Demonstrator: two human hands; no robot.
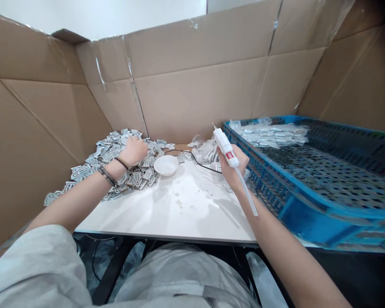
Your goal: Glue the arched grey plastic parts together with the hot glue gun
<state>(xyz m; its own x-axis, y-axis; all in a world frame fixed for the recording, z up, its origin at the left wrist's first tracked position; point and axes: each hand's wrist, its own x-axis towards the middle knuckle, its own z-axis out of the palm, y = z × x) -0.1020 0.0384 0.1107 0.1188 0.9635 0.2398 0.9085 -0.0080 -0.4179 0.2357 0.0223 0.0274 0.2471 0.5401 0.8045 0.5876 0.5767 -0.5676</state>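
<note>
My right hand (235, 164) is wrapped around a white hot glue gun (225, 144), raised over the right part of the table. Its thin nozzle points up and away, and a translucent glue stick (247, 194) sticks out of its rear, over my forearm. My left hand (135, 150), with dark bands at the wrist, is at a heap of small flat grey-and-white cut-out pieces (109, 147). Its fingers are curled closed, and their tips are hidden, so whatever is in them cannot be made out. Just right of the heap is a white bowl (166, 166).
A blue perforated crate (288, 201) on the right contains a stack of clear-wrapped packets (276, 134). More pieces and clear plastic bags (205, 152) lie beside it. A black cord (200, 164) crosses the white table (179, 218). Cardboard walls (199, 94) surround the work area.
</note>
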